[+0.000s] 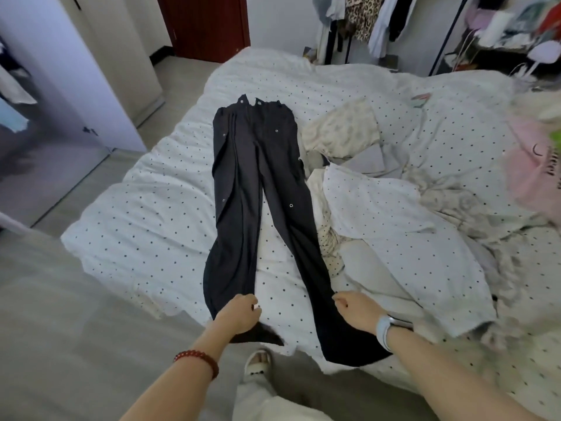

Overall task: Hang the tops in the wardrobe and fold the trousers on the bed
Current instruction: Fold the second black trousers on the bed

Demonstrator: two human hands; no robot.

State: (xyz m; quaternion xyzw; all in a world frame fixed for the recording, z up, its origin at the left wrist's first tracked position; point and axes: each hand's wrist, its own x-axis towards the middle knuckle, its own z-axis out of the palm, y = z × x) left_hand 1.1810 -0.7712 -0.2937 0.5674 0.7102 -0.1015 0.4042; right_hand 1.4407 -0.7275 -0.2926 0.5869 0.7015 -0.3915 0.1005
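Lying flat along the bed (170,189), a pair of dark trousers (258,183) is stretching from its waistband at the far end to its leg ends at the near edge, the two legs parting toward the viewer. Small metal snaps are showing along the legs. The left hand (238,312) is resting on the near end of the left trouser leg, its fingers (247,299) curling down round the cloth and gripping it. The right hand (356,309) is sitting on the near end of the right leg, fingers bent onto the fabric; it appears to be gripping the cloth, though the fingertips are hidden from this angle. A red bead bracelet (197,361) is circling the left wrist and a watch (391,326) the right. Just right of the trousers, a heap of pale clothes (343,135) is lying on the dotted bedding, with a pink garment (531,165) at the far right. A rack of hanging clothes (364,16) is standing beyond the bed, and a wardrobe door (60,71) is standing at the left.
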